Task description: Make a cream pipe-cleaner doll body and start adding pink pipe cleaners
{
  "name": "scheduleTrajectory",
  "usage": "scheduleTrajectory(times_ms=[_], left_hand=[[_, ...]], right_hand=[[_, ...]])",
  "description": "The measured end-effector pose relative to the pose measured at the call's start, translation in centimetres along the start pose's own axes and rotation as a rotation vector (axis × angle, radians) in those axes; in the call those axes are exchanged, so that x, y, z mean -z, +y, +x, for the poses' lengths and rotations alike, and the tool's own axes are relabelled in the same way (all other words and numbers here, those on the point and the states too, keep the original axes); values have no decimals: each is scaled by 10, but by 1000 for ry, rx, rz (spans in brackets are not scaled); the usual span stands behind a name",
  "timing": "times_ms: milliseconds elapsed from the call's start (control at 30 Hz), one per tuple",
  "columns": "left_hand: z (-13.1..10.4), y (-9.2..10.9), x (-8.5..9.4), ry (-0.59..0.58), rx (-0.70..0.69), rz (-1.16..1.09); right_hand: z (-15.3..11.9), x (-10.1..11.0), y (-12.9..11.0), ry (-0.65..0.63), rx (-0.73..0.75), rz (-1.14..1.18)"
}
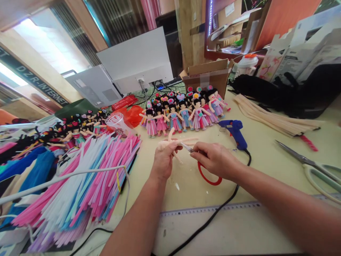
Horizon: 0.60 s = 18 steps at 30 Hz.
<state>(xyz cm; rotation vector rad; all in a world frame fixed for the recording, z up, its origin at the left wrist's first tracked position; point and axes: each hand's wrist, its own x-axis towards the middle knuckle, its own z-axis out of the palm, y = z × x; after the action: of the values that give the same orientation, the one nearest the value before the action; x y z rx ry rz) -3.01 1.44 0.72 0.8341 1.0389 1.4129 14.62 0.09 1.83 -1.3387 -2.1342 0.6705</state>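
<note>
Left hand (165, 158) pinching cream fuzzy stems (171, 135), I grip red-handled scissors (187, 147) in my right hand (217, 160) just beside it, between dolls (183, 113) and the table's (191, 192) near edge.

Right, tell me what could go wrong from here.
The blade in the right hand points at the left hand, right by the thumb that grips the beige piece; a slip could nick it.

The black cord passes under the right forearm, so a snag might drag the glue gun.

That gun lies close to the standing dolls and could knock some over.
</note>
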Motion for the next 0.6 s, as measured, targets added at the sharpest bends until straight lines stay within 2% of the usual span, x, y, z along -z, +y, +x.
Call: scheduleTrajectory(times_ms=[167, 300, 433, 600], left_hand=[[-2, -1, -2, -11, -67, 44], [-3, -2, -2, -22, -140, 84], [-5, -3, -2, -43, -162, 107], [-3, -1, 0, -66, -148, 105]], right_hand=[[1, 0, -1, -21, -47, -11], [2, 2, -1, -41, -85, 84], [5, 3, 2, -120, -166, 346], [6, 13, 5, -362, -296, 816]])
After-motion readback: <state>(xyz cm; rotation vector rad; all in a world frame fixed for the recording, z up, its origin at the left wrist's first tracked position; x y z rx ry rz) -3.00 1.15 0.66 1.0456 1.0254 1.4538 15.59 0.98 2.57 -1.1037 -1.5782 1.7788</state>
